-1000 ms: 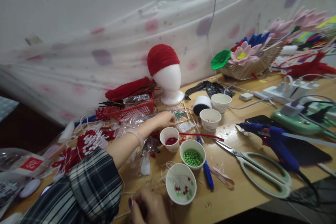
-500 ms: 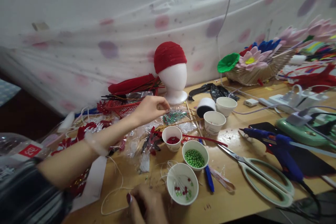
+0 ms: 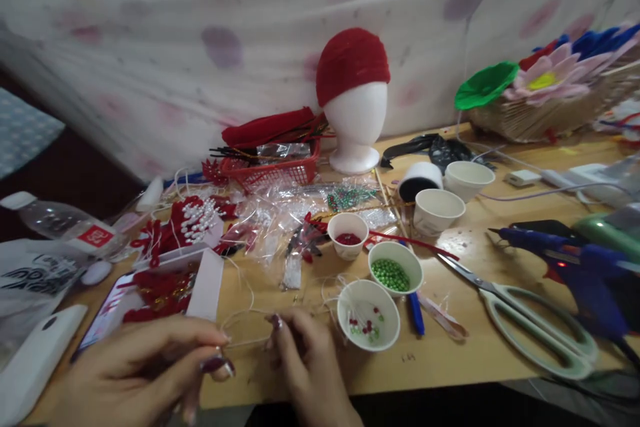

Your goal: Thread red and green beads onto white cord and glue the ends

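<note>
- The left hand (image 3: 143,373) is pinching a thin pale thread (image 3: 250,342) between thumb and forefinger, its fingertips closing together on it
- The right hand (image 3: 313,370) is holding the same thread, thumb and fingers drawing together, the lower fingers curling under
- The thread is running between the two hands, hanging just above the table (image 3: 360,373)
- A white cup (image 3: 386,297) is standing just beside the right hand, holding red and green beads on thin strands
- Behind it, a second cup (image 3: 414,259) is holding green beads (image 3: 389,275) and a third cup (image 3: 347,221) is holding red beads (image 3: 349,239)
- A blue pen (image 3: 416,315) and a pair of scissors (image 3: 543,343) are lying to the right of the cups, and a blue glue gun (image 3: 550,247) is lying beyond the scissors
- A white foam head (image 3: 357,117) is standing at the back, wearing a red cap (image 3: 354,63)
- A red basket (image 3: 274,175) is sitting to its left, with clear plastic bags (image 3: 263,217) lying in front
</note>
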`<action>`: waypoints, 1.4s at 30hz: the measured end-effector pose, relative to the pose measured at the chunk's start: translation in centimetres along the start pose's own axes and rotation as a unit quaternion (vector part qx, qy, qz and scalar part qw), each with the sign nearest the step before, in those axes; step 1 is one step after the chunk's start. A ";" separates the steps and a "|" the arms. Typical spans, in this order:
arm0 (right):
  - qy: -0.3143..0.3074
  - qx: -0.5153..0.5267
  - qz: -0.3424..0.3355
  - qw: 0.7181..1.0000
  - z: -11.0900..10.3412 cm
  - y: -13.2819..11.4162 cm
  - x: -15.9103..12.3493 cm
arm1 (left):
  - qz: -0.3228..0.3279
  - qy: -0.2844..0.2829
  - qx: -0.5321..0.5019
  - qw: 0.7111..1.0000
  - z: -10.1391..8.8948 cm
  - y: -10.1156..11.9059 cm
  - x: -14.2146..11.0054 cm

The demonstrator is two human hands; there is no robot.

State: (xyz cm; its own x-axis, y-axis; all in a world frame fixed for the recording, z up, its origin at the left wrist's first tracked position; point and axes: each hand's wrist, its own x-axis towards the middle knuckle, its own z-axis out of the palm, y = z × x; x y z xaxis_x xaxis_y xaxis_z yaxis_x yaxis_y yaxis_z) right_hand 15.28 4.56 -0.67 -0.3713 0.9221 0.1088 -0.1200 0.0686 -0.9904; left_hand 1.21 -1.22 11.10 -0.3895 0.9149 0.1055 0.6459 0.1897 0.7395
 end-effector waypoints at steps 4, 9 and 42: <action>-0.006 0.060 0.011 0.998 -0.4 -0.9 -0.2 | -0.183 0.037 -0.259 0.948 3.3 -1.1 -0.3; 0.006 0.063 -0.038 0.997 -0.5 -1.2 -0.4 | -0.273 -0.044 -0.475 0.836 6.5 -2.2 2.2; -0.023 0.039 -0.056 0.997 -0.8 -1.8 0.1 | -0.381 -0.154 -0.609 0.679 7.8 -3.7 1.7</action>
State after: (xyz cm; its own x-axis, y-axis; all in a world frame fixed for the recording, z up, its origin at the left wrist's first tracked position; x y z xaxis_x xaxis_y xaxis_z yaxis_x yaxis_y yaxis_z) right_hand 16.18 4.81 1.06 -0.3922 0.8921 0.2242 -0.2337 0.1391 -0.9623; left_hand 3.26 2.45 3.33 -0.0289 0.7833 -0.6209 -0.7600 0.3863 0.5227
